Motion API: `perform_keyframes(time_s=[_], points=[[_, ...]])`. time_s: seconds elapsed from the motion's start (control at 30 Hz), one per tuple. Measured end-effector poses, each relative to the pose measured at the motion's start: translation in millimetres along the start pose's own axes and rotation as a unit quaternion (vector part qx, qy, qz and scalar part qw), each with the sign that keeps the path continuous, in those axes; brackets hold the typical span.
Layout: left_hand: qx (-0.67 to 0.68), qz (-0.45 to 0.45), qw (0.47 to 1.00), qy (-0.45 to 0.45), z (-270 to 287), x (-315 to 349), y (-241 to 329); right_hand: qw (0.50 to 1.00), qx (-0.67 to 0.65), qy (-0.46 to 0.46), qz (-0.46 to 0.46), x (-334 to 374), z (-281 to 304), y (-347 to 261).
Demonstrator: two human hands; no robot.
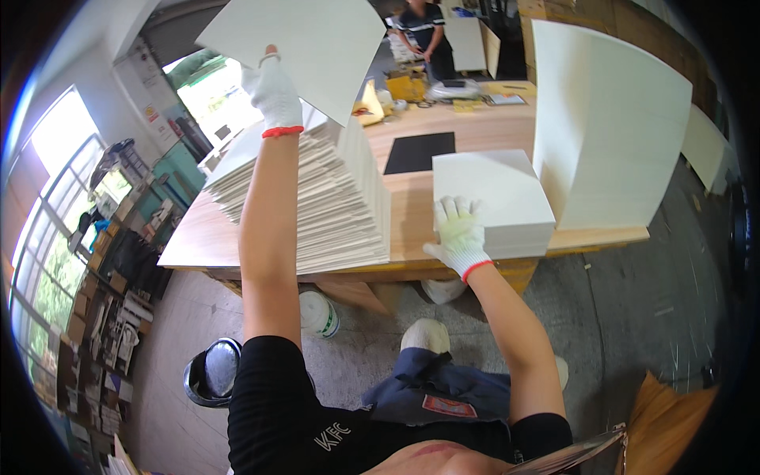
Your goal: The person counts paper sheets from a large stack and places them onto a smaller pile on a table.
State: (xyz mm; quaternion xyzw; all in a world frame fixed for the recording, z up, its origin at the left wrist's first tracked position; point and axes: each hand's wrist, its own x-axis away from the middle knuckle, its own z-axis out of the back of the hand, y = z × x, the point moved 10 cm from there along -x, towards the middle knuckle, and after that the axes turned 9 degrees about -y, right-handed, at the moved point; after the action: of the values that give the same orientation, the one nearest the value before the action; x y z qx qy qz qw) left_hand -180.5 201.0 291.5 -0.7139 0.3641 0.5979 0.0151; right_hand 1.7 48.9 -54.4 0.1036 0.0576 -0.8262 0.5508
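Observation:
My left hand [273, 93], in a white knitted glove with a red cuff, is raised at the far left of the table. It grips a large white sheet [317, 43] by its near edge, and the fingers under the sheet are partly hidden. Below that arm stands a tall, uneven stack of white sheets [340, 202]. My right hand [459, 236], gloved the same way, rests with fingers spread on the near left corner of a smaller, neat white stack [495, 186]. A flat black rectangle [419, 152] lies between the two stacks.
A tall, curved white stack [609, 134] stands at the table's right end. Farther back on the wooden table [495, 119] are a yellow box [406, 85] and small items. Another person [427, 36] stands beyond. Below are a white bucket [318, 315] and a black stool [215, 372].

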Motion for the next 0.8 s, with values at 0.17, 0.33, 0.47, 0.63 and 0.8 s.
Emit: perform_keyframes(time_s=[0.17, 0.33, 0.47, 0.63, 0.8], points=[[-0.114, 0.009, 0.991, 0.07, 105.3, -41.5, -29.2, 1.0, -0.004, -0.006, 0.013, -2.5, 5.7, -8.8], [-0.772, 0.162, 0.598, -0.141, 121.7, 5.5, -60.2, 1.0, 0.0, -0.014, 0.004, 1.3, 7.4, -4.9], [-0.739, 0.2, 0.635, -0.102, 140.6, 7.9, -59.9, 1.0, 0.004, -0.017, 0.003, 2.0, 4.8, -4.6], [-0.445, 0.211, 0.869, 0.039, 190.7, 0.1, -60.7, 1.0, 0.001, -0.006, 0.011, 0.8, 11.6, -12.6], [0.189, 0.192, 0.901, 0.341, 212.2, 59.9, -45.2, 1.0, -0.005, 0.0, 0.012, 1.4, 8.2, -1.6]])
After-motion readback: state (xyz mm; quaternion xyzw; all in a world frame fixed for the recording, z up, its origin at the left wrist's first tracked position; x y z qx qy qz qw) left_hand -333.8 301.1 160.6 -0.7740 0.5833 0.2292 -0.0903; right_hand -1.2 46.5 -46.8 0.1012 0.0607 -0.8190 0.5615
